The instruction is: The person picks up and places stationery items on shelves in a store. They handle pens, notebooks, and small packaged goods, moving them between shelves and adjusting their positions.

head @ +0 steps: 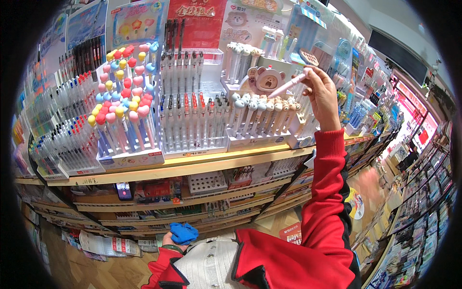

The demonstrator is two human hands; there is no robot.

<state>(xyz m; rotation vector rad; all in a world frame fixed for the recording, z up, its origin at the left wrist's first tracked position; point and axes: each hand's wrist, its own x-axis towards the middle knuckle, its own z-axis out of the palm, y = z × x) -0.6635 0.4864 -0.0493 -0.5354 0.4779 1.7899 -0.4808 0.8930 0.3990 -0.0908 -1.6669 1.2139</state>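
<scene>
My right hand point(319, 88) is raised in front of the shelf display and pinches one end of a pale pink pen point(288, 86). The pen slants down to the left, over a bear-shaped display sign point(267, 80) and near a rack of pens with small animal-head tops point(260, 104). Low down by my waist, my left hand point(168, 240) holds a crumpled blue cloth point(183, 233); its fingers are partly hidden.
Heart-topped pens point(122, 97) fill a box to the left, beside clear racks of gel pens point(195, 119). A wooden shelf edge point(195, 169) runs below, with a phone point(123, 191) on the lower shelf. Another stocked rack point(415, 202) lines the right side; a distant person point(411, 157) stands along the aisle.
</scene>
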